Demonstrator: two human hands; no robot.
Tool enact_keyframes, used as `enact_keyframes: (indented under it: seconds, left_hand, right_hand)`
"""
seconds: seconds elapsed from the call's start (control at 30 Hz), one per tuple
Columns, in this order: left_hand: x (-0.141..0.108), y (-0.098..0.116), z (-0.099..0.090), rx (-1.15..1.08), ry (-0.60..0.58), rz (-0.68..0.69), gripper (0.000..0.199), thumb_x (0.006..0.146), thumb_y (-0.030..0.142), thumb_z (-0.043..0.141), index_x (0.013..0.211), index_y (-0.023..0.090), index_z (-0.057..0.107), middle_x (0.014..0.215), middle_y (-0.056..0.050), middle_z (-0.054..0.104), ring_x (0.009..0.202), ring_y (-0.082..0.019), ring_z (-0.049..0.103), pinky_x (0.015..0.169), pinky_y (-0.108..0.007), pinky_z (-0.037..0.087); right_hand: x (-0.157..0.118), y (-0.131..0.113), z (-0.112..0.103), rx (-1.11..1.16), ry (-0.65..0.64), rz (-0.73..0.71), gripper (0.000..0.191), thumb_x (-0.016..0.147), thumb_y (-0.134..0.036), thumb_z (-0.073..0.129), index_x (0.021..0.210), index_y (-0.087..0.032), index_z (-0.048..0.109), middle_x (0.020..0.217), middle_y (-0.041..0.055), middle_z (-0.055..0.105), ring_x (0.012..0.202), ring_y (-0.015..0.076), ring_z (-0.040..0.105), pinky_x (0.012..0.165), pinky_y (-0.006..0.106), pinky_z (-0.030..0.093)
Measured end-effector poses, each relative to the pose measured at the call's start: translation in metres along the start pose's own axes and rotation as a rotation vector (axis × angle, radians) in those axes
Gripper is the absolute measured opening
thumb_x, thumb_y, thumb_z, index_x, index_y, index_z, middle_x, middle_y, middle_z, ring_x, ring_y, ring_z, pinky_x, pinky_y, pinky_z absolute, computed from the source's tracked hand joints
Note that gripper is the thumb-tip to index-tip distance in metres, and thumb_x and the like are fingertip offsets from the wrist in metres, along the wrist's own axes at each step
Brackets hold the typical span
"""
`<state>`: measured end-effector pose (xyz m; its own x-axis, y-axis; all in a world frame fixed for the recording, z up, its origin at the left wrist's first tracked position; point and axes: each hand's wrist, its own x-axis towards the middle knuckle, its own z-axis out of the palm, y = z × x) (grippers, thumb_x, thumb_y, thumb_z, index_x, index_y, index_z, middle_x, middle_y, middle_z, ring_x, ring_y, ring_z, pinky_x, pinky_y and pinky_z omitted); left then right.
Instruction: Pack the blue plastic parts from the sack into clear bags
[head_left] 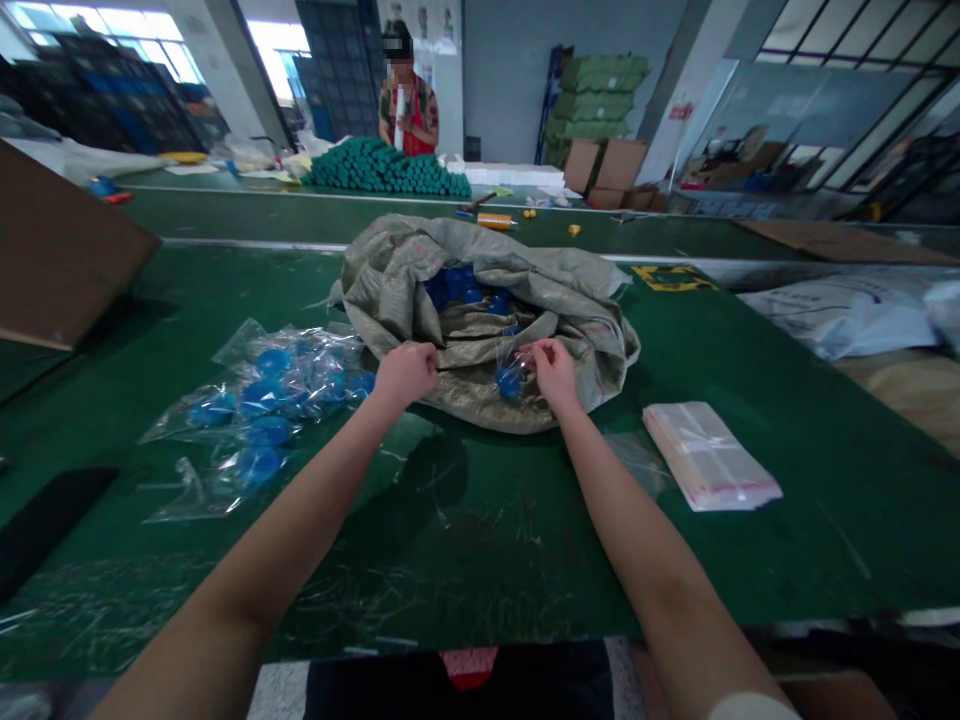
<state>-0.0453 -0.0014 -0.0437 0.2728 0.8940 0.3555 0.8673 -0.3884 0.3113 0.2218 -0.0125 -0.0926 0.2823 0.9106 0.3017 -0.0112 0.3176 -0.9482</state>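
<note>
A woven grey-beige sack lies with its mouth open on the green table, and several blue plastic pieces show inside. My right hand is closed in a pinch on a small clear plastic bag, which hangs over the sack's near side with a round blue piece in it. Over the sack's near left edge, my left hand has its fingers curled closed; what they hold, if anything, is hidden. Left of the sack sits a pile of clear bags with blue pieces inside.
A stack of flat clear bags lies to the right on the table. A cardboard sheet leans at far left, with a black strip below it. Across the belt, a person stands behind piled green rolls.
</note>
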Motion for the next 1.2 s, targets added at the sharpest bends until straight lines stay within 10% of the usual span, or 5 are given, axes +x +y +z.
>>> enact_keyframes:
  seconds: [0.3,1.0,1.2]
  left_hand:
    - [0.077,0.039,0.084,-0.859,-0.085,0.104,0.038,0.074,0.045,0.073,0.097,0.014,0.076,0.102,-0.01,0.075,0.097,-0.025,0.067,0.094,-0.036,0.049]
    - [0.077,0.034,0.086,-0.996,-0.039,0.02,0.026,0.07,0.038,0.073,0.078,0.014,0.075,0.08,-0.006,0.074,0.076,-0.018,0.064,0.078,-0.029,0.049]
    - [0.078,0.029,0.086,-1.062,-0.134,0.015,0.038,0.069,0.037,0.075,0.099,0.015,0.072,0.079,-0.004,0.073,0.054,-0.009,0.052,0.053,-0.022,0.04]
  right_hand:
    - [0.005,0.005,-0.013,-0.03,-0.032,-0.011,0.029,0.079,-0.05,0.064,0.087,-0.023,0.058,0.095,0.0052,0.07,0.09,0.0211,0.069,0.08,0.037,0.059]
    - [0.01,0.003,-0.026,-0.202,0.032,-0.057,0.026,0.071,-0.044,0.072,0.081,-0.02,0.066,0.078,0.0045,0.072,0.075,0.0208,0.069,0.078,0.038,0.058]
    - [0.01,0.001,-0.026,-0.171,0.025,-0.05,0.025,0.07,-0.044,0.072,0.079,-0.021,0.066,0.077,0.0038,0.072,0.076,0.0215,0.07,0.079,0.039,0.059]
